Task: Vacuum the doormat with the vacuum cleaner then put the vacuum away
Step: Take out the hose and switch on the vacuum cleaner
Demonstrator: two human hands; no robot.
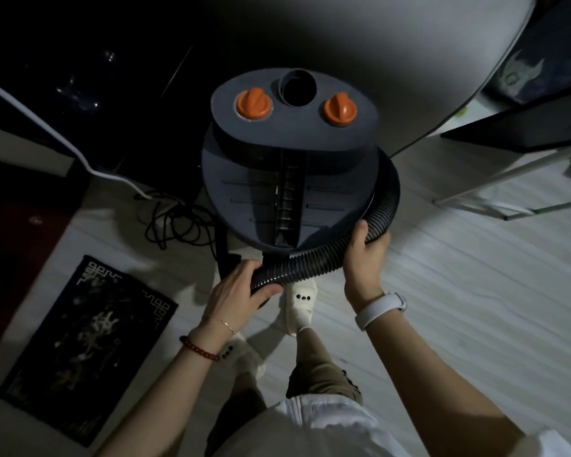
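Both hands' fingers (244,268) curl round the hose (305,262) — left (236,293), right (365,258).

Pale floor (459,291) bears vacuum (290,179), doormat (83,347), cable (175,222).

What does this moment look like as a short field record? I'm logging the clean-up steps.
vacuum: grey drum vacuum cleaner with two orange knobs, upright on the pale floor
hose: black ribbed hose, curving round the drum's right side
left hand: grips hose end
right hand: grips hose further along
doormat: dark patterned doormat, flat, left of the feet
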